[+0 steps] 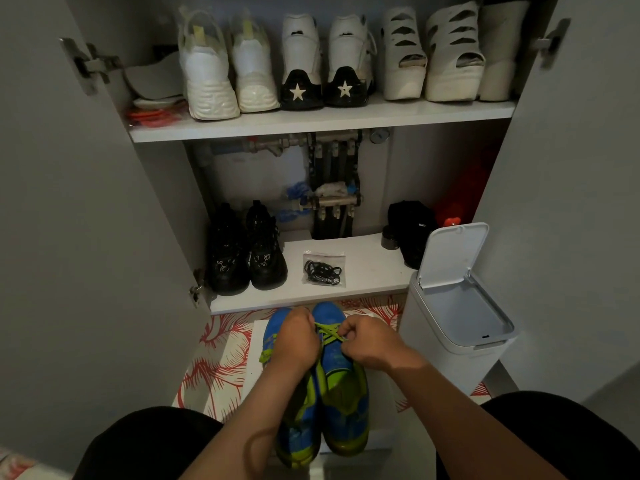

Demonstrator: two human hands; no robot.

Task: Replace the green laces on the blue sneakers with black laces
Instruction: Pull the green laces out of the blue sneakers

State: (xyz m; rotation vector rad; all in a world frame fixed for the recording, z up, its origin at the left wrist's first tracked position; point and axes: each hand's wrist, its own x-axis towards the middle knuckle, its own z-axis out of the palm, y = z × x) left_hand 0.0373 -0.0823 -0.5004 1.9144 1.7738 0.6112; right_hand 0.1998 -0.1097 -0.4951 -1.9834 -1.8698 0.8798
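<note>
Left hand [296,341] and right hand [370,344], fingers curled, are pinching the flat green fabric laces [329,331] of the blue-and-lime sneakers [341,410]; coiled black laces [322,271] are lying in a clear plastic pouch [338,257].

A home, by the look of it the corner where the shoes are kept. An open cupboard [104,202] holds everyday footwear in pairs: white sneakers [211,74], star-heeled sneakers [301,84] and white wedge sandals [450,64] on the upper shelf [311,124], black shoes [242,251] on the lower shelf [363,265]. Plumbing pipes [332,168] run behind (a household manifold, apparently). A small white lidded bin [446,327] stands on a red-and-white floral rug [221,362].
</note>
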